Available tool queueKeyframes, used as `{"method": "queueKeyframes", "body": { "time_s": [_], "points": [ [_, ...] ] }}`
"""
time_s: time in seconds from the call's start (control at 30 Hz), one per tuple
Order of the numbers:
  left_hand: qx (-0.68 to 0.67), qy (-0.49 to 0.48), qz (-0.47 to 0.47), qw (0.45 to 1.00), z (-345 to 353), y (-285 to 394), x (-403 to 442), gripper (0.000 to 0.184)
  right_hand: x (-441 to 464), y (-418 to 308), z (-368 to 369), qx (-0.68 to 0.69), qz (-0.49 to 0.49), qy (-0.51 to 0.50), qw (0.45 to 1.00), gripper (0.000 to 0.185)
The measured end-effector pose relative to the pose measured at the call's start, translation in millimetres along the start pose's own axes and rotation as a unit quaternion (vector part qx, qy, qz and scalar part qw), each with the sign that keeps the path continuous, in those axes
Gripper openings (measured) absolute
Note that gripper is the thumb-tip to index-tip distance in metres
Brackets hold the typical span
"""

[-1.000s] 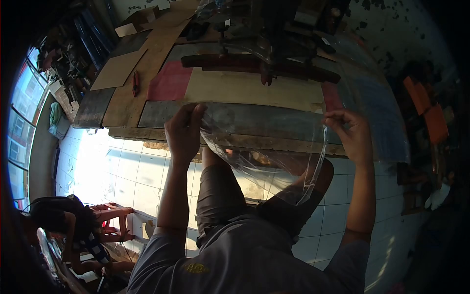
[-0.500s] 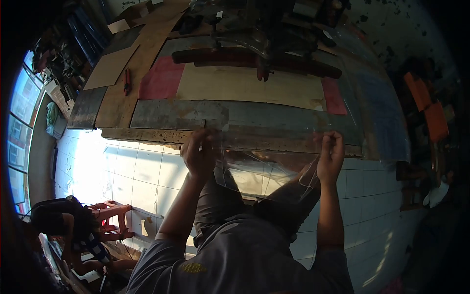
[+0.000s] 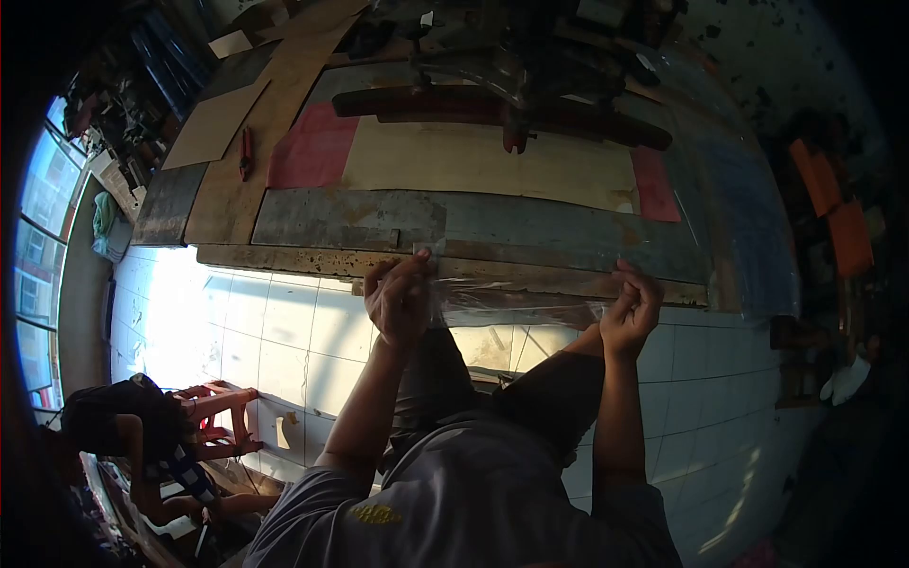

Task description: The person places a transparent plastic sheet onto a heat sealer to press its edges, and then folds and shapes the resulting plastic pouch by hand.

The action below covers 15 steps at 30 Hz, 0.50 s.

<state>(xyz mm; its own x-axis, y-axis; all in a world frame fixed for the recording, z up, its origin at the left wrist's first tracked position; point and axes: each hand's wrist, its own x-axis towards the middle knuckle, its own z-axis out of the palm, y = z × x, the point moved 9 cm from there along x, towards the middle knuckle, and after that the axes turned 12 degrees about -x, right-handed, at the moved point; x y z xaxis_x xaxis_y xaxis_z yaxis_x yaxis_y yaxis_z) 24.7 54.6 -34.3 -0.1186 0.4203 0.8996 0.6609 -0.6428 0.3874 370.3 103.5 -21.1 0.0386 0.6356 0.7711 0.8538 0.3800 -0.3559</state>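
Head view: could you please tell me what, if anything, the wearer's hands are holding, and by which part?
Clear plastic spans the hands: the left hand grips near its left end, the right hand near its right.

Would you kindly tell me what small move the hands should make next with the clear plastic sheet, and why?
I would probably draw the left hand and right hand slightly apart to tauten the clear plastic sheet: each hand appears to grip one side of it, and between them it looks creased and gathered near the front edge of the workbench.
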Motion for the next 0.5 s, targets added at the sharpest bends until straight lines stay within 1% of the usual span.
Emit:
{"method": "queueKeyframes", "body": {
  "time_s": [0.07, 0.17, 0.27, 0.3, 0.37, 0.4, 0.5],
  "points": [
    [0.003, -0.006, 0.008, 1.0, 0, 2, 3, 0.007, 1, -3, 0, -0.02, -0.006, 0.016, 1.0, 0.016],
    [0.006, 0.004, 0.014, 1.0, -1, 1, 8, 0.005, 2, -5, -5, -0.002, -0.019, 0.053, 0.998, 0.016],
    [0.011, 0.039, -0.007, 0.999, -11, -4, 14, 0.005, 18, -5, -23, 0.002, -0.067, 0.075, 0.995, 0.011],
    [0.012, 0.053, -0.019, 0.998, -15, -5, 18, 0.006, 29, -4, -23, 0.048, -0.027, 0.035, 0.998, 0.009],
    [-0.032, 0.018, -0.215, 0.976, -16, -21, 40, 0.008, 50, -11, -30, 0.135, 0.056, -0.047, 0.988, 0.007],
    [-0.055, -0.002, -0.31, 0.949, -16, -25, 49, 0.009, 61, -15, -32, 0.175, 0.106, -0.057, 0.977, 0.008],
    [-0.042, -0.09, -0.33, 0.939, -3, -24, 104, 0.021, 95, -13, -11, 0.152, 0.169, -0.154, 0.962, 0.014]
  ]
}}
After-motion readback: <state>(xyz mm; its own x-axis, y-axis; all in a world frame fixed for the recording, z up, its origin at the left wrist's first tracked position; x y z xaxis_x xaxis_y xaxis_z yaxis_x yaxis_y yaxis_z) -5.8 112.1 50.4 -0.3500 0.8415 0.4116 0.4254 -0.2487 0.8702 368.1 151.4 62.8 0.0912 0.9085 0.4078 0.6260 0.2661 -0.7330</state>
